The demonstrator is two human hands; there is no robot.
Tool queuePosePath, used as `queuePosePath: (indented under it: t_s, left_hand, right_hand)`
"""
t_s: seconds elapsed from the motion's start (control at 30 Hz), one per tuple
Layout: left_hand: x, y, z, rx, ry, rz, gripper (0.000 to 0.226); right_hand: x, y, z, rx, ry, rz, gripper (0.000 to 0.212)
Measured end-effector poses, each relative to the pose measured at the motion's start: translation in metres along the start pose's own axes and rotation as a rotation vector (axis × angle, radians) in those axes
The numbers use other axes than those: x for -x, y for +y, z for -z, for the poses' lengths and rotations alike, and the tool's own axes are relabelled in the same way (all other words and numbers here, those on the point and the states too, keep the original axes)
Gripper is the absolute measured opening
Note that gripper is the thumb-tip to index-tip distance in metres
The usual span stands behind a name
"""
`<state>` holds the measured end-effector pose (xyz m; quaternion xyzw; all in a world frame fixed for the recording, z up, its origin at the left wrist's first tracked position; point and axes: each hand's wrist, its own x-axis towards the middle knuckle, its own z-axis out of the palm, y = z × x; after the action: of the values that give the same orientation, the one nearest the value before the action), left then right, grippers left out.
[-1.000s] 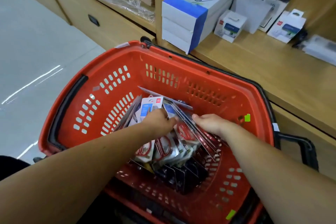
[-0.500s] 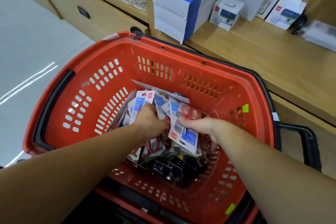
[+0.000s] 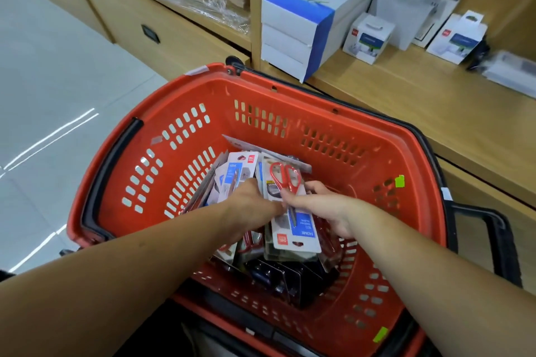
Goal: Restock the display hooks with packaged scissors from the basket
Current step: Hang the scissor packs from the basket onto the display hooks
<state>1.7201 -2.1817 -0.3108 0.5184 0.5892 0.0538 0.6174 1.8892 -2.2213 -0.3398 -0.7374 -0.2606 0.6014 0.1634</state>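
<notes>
Standing next to this person at the shelves, and honestly the restock looks barely underway from what's visible. Both grips are down inside the red basket (image 3: 290,87).

The right grip (image 3: 327,211) has 1 pack of scissors (image 3: 301,232) pinched, thumb on the front of the card and fingers behind it. The pack is tipped up out of the heap with its red handles pointing away from the person. It's lifted a bit, but it's still inside the basket walls.

The left grip (image 3: 249,203) is touching that same pack from the other side, with its fingers buried in the stack. I only see the back of it, so I can't tell if it's holding anything or just parting the cards.

Just beyond the left grip there's a fan of more packs (image 3: 235,174) leaning together, and under both grips a row of darker packs (image 3: 275,272) stands on edge. So there's plenty of stock left.

No hooks anywhere in sight, so I can't say how many have been hung. Past the grips, over the far rim, there's just a wooden shelf (image 3: 406,101) with a long white and blue box (image 3: 307,20) and some small white boxes (image 3: 368,38).

My guess: 1 pack picked, not yet out. It still needs carrying to a hook and threading on by its hang hole, then the same again for the whole pile.
</notes>
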Motion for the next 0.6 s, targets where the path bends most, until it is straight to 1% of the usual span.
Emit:
queuePosePath:
  t_s: [0.03, 0.07, 0.13, 0.17, 0.27, 0.4, 0.47, 0.53, 0.6]
  left_hand:
    - [0.001, 0.001, 0.002, -0.012, 0.000, 0.002, 0.034]
    - [0.003, 0.002, 0.004, -0.019, -0.010, 0.008, 0.036]
    - [0.010, 0.005, 0.009, -0.009, -0.028, 0.002, 0.036]
    - [0.014, 0.006, 0.013, 0.004, -0.035, -0.010, 0.035]
    - [0.028, 0.010, 0.022, 0.085, -0.069, -0.059, 0.035]
    - [0.049, 0.017, 0.034, 0.157, -0.082, -0.191, 0.042]
    - [0.060, 0.021, 0.039, 0.189, -0.063, -0.274, 0.045]
    - [0.073, 0.027, 0.041, 0.228, -0.042, -0.344, 0.048]
    - [0.085, 0.033, 0.045, 0.267, -0.025, -0.407, 0.045]
  right_hand:
    - [0.002, -0.003, 0.000, -0.044, -0.005, -0.004, 0.095]
    - [0.004, -0.007, 0.000, -0.058, -0.011, 0.002, 0.082]
    - [0.010, -0.011, 0.001, -0.058, -0.024, 0.026, 0.044]
    - [0.014, -0.013, 0.002, -0.053, -0.020, 0.051, 0.036]
    - [0.030, -0.019, -0.002, -0.081, 0.019, 0.158, 0.035]
    - [0.048, -0.028, -0.013, -0.158, 0.062, 0.316, 0.038]
    - [0.057, -0.033, -0.018, -0.192, 0.083, 0.375, 0.040]
    - [0.069, -0.041, -0.022, -0.204, 0.083, 0.427, 0.050]
    - [0.082, -0.049, -0.024, -0.187, 0.084, 0.465, 0.058]
